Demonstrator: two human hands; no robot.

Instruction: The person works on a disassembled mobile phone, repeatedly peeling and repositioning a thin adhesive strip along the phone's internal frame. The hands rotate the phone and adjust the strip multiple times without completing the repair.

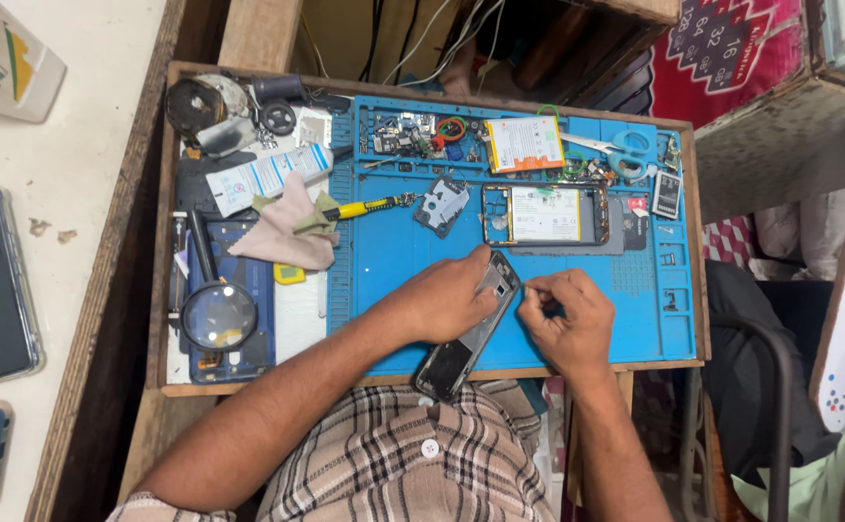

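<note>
Over a blue work mat lying on a wooden tabletop, a person in a checked shirt is working on a dismantled phone frame. The left hand is wrapping its grip around the upper part of the frame, tilting it off the mat while its lower end is hanging over the tabletop's near edge. The right hand, just beside the frame's top corner, is pinching something too small to make out, fingers clenched together. Behind the hands, an opened phone with its battery showing is lying flat on the mat, with blue-handled scissors beyond it. To the left, a yellow-handled screwdriver, a pink cloth and a magnifying glass are resting.
</note>
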